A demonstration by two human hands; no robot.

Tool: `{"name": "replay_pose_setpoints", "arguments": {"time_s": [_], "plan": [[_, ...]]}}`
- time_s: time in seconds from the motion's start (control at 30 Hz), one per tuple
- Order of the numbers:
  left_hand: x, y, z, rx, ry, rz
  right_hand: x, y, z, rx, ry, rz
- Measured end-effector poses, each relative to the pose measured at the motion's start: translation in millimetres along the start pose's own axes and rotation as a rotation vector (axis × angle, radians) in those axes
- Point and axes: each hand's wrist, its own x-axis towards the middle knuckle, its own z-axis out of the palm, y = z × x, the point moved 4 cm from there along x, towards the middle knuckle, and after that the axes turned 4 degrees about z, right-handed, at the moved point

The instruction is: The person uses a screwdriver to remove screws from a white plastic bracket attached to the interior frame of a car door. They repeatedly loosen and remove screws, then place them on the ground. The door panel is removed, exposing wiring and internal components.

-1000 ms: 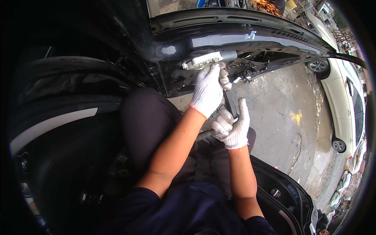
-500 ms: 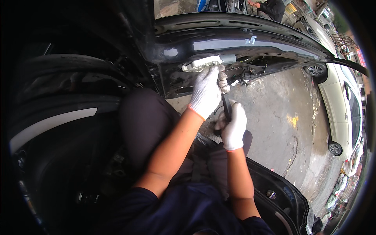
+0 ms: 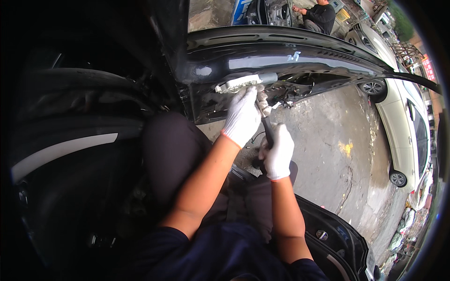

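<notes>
Head view: right hand [image 3: 277, 152] has closed round the screwdriver [image 3: 267, 131] (open a second ago); left hand [image 3: 242, 114] clamps the white part [image 3: 239, 84] on the car door [image 3: 281, 56]

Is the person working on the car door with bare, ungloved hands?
No: both the left hand and the right hand wear white gloves, the right one gripping a dark tool at the open door.

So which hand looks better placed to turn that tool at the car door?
Probably the right hand: it grips the dark tool by its handle. The left hand rests up on the white part of the door.
</notes>
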Motion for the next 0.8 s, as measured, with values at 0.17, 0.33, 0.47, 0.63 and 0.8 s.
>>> {"name": "replay_pose_setpoints", "arguments": {"time_s": [0.17, 0.33, 0.47, 0.63, 0.8], "plan": [[1, -3, -6, -0.019, -0.026, 0.016, -1, -5, -4, -0.056, -0.096, 0.222], [-19, 2, -17, -0.115, 0.107, 0.002, -2, -15, -5, -0.358, 0.027, -0.154], [-74, 32, 10, 0.174, 0.084, 0.278, -4, 1, -11, -0.010, -0.152, 0.288], [-107, 27, 106, 0.765, -0.430, -0.062, 1, -3, -8, -0.735, -0.092, -0.270], [-102, -9, 162, 1.066, -1.137, -0.284, 21, -4, 9, -1.062, -0.017, -0.489]]}}
